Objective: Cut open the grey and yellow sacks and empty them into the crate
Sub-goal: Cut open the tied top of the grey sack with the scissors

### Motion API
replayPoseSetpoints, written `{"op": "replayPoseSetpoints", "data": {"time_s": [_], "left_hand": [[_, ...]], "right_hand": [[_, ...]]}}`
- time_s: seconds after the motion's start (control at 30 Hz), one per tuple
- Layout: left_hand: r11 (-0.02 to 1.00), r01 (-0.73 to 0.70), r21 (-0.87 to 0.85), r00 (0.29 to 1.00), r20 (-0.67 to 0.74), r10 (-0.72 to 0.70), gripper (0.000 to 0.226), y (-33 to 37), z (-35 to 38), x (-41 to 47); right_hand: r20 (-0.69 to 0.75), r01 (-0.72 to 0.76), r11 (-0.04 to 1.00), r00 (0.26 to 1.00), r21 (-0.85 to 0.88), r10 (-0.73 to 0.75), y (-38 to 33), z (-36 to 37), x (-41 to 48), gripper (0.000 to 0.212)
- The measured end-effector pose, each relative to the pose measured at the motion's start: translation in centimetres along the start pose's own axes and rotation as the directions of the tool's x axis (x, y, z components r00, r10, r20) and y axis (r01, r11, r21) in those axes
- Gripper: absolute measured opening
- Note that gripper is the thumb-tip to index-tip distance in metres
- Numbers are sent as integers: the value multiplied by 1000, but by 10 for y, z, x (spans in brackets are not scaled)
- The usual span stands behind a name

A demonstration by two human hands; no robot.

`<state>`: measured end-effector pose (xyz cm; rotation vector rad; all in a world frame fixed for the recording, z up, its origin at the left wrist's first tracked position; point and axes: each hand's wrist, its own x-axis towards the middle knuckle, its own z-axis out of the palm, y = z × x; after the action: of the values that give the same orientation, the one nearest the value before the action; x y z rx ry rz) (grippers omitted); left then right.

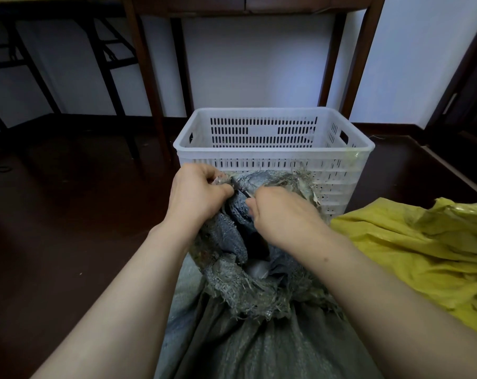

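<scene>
Surroundings: dark floor (54,214), white wall (253,64).
Wooden table (147,77) against the wall; black folding frame (100,50) left of it; dark door (467,99) at right.

yellow sack (412,250) partly beyond the right edge — grey sack (259,337) contents obscure among folds

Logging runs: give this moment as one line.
left hand: grips grey sack | right hand: grips grey sack | crate: behind sack | yellow sack: untouched
</scene>
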<state>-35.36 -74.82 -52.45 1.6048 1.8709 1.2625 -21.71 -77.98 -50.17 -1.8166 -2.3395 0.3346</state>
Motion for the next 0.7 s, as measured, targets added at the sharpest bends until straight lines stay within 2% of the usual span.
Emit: {"op": "replayPoseSetpoints", "data": {"time_s": [0.13,0.2,0.27,0.33,0.47,0.53,0.6,0.63,0.7], "left_hand": [[997,-16,-77,996,85,22,8,6,3,-4],[994,-37,-101,991,127,50,9,10,3,-5],[990,-63,-123,990,118,77,10,12,2,-4],[989,-71,-130,995,56,78,9,11,2,-3],[998,-59,-29,994,-93,56,54,6,2,-1],[996,-36,-78,999,-41,33,76,5,-1,-1],[974,43,-224,994,105,-20,90,3,-2,-3],[952,93,-292,983,176,-42,82,3,-3,-4],[934,139,-328,970,237,-61,49,2,-2,-6]], "right_hand": [[-73,-9,1000,997,28,11,2,6,5,29],[-111,-12,996,994,85,22,3,6,8,21],[-156,-4,991,987,134,25,4,3,12,15],[-177,7,985,984,174,24,3,1,16,19],[-139,4,955,990,296,38,4,-2,18,30],[-108,2,938,993,346,38,6,-2,16,33],[-88,3,925,996,379,33,6,-1,14,32],[-84,2,925,996,379,33,7,0,14,32],[-85,-4,936,996,353,36,7,2,14,33]]}}
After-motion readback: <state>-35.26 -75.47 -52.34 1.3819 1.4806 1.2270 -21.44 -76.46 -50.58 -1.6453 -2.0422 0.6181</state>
